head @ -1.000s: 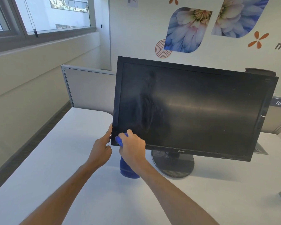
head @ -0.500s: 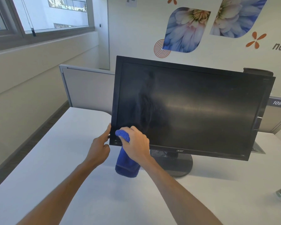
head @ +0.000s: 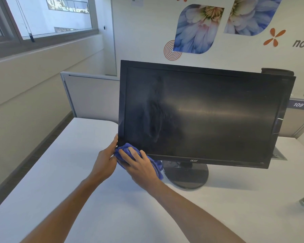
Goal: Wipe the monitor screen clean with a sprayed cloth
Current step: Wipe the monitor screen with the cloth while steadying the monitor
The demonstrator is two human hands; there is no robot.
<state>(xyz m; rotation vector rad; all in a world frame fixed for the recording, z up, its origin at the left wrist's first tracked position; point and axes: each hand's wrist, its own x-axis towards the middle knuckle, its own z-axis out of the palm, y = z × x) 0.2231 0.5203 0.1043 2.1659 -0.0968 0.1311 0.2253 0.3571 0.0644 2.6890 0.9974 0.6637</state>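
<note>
monitor [head: 200, 114] on white desk [head: 60, 181], tilted as before, smears on screen | blue cloth [head: 123, 151] now bunched at bottom-left corner, no longer hanging | right hand [head: 139, 165] presses it, fingers spread | left hand [head: 104, 160] steadies bezel edge, fingers hidden, grip unclear

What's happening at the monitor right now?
A person is wiping the black flat-panel monitor. The right hand presses a crumpled blue cloth against the screen's lower left corner, while the left hand steadies that corner's edge. Smears show on the screen's left half. The monitor stands on a white desk.
</note>
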